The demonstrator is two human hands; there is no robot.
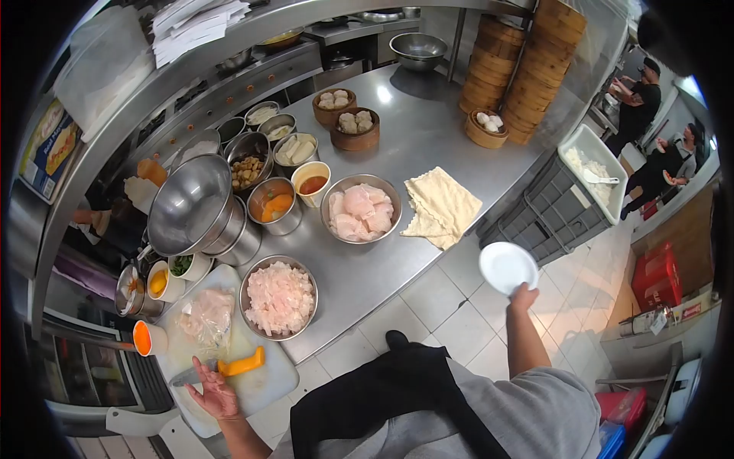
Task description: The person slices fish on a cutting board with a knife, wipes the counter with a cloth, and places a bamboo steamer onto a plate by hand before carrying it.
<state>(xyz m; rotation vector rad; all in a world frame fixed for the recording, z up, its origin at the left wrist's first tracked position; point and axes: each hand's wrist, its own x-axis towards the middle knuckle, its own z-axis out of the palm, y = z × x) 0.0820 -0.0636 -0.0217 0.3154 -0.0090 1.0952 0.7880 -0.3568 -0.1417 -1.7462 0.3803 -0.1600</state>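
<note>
My right hand grips the rim of a small white plate, held out to the right above the tiled floor. My left hand is open with fingers spread, over a knife with a yellow handle; whether it touches the blade is unclear. The knife lies on a white cutting board, beside a clear plastic bag with pale contents. Near the board stands a steel bowl of chopped pale pink meat. Farther back, another steel bowl has larger pale pink pieces.
A folded cream cloth lies at the counter edge. Bamboo steamers hold dumplings, with tall steamer stacks behind. A large steel bowl and several ingredient containers line the left. A white tub tops grey crates. Two people stand at far right.
</note>
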